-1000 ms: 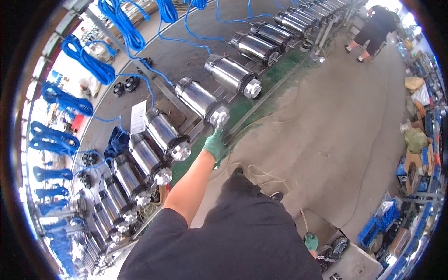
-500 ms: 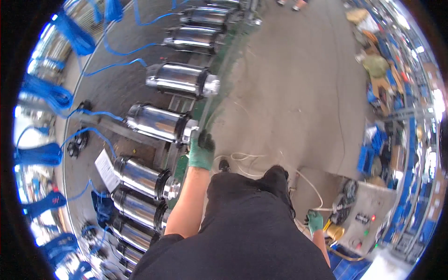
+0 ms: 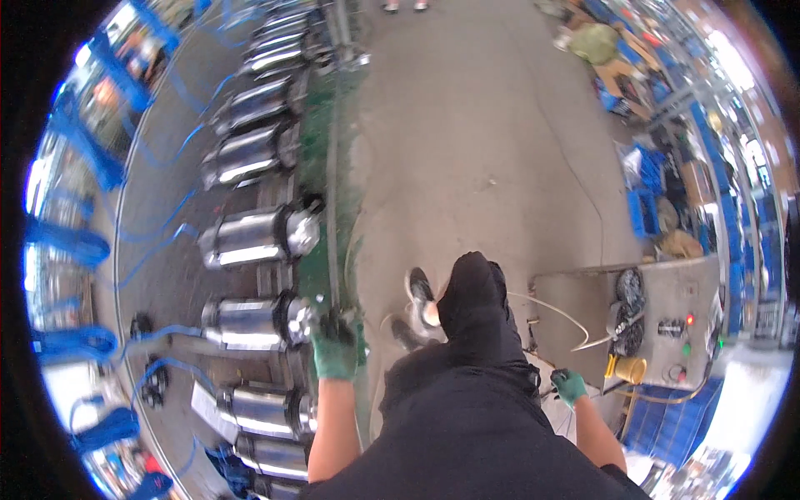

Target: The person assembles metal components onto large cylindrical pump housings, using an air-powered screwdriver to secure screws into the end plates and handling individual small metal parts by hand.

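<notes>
My left hand (image 3: 336,350), in a green glove with dark fingertips, reaches forward beside the silver end fitting of a shiny metal cylinder (image 3: 254,323). Its fingers are stretched out and a little blurred; whether they touch the fitting I cannot tell. The cylinder lies on its side, with a black ring near the fitting and a blue cable (image 3: 171,332) running off its far-left end. Low on my right, my right hand (image 3: 571,387), also green-gloved, hangs with loosely bent fingers and nothing visible in them. A pale hose (image 3: 558,315) curves past beyond it.
More cylinders (image 3: 246,237) lie in a row along the dark bench on the left. Coiled blue cables (image 3: 71,242) hang along its far side. At right stand a grey control box (image 3: 671,321), a yellow cup-shaped part (image 3: 631,369) and blue bins (image 3: 642,212). Another person's feet (image 3: 405,7) show ahead.
My view has turned and I have stepped forward along the row. My left hand has come away from one cylinder's fitting to beside another's. My right hand has moved away from the pale hose.
</notes>
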The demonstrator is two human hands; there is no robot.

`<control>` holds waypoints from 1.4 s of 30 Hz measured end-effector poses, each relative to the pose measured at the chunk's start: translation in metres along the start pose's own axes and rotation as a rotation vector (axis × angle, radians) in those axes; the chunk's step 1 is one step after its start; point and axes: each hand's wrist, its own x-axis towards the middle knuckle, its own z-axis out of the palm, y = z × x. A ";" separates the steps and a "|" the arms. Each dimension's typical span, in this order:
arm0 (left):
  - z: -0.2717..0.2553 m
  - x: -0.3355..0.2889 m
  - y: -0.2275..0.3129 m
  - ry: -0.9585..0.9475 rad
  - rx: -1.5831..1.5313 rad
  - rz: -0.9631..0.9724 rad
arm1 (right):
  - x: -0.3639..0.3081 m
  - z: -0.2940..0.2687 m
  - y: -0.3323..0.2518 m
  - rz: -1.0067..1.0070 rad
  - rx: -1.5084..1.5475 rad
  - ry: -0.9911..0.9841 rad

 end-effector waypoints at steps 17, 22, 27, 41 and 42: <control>0.140 0.269 -0.088 0.107 0.793 -0.431 | 0.273 -0.095 -0.226 -0.201 0.127 0.154; 0.334 0.420 -0.175 -0.071 1.119 -0.388 | 0.282 -0.218 -0.303 -0.053 0.556 0.252; 0.525 0.529 -0.313 -0.419 1.236 -0.511 | 0.266 -0.307 -0.316 -0.080 0.770 0.604; 0.834 0.371 -0.928 -1.824 1.542 -0.906 | 0.340 -0.138 -0.266 0.787 2.209 1.167; 0.838 0.328 -0.957 -1.993 1.478 -0.934 | 0.349 -0.129 -0.261 0.829 2.285 1.244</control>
